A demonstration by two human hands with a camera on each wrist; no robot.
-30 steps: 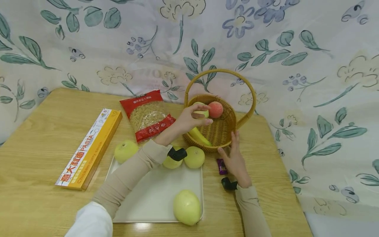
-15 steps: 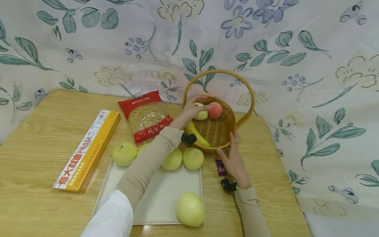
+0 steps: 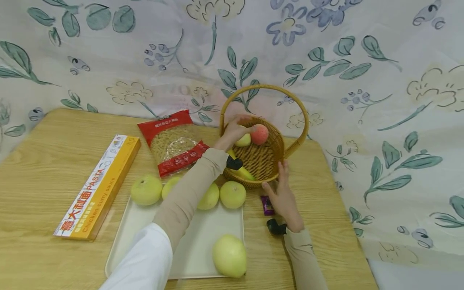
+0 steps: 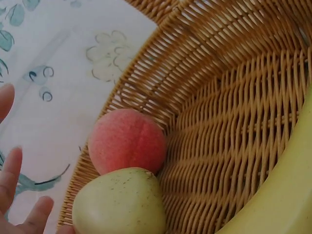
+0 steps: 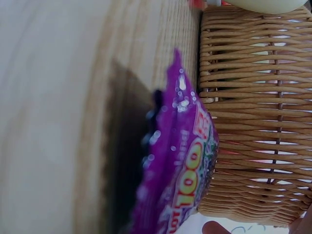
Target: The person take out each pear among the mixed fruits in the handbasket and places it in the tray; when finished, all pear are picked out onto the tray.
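A wicker basket (image 3: 260, 161) with a tall handle holds a peach (image 3: 259, 134), a yellow-green pear (image 3: 244, 140) and a banana (image 3: 243, 173). My left hand (image 3: 230, 135) reaches over the basket's left rim beside the pear. In the left wrist view its fingers (image 4: 9, 179) extend apart outside the rim; whether the thumb touches the pear is hidden. My right hand (image 3: 285, 199) rests with extended fingers against the basket's front right side. Under the right hand's thumb lies a small purple packet (image 5: 187, 170), close to the wicker wall.
A cream tray (image 3: 203, 249) in front bears several round yellow-green fruits (image 3: 233, 195) at its back edge and a larger pale green fruit (image 3: 229, 256) at its front right. Left of it lie a red pasta bag (image 3: 174, 143) and a pasta box (image 3: 99, 187). Flowered cloth hangs behind.
My left hand has moved from above the basket's middle back and left to the rim by the pear. The right hand stays at the basket. The head view has shifted slightly.
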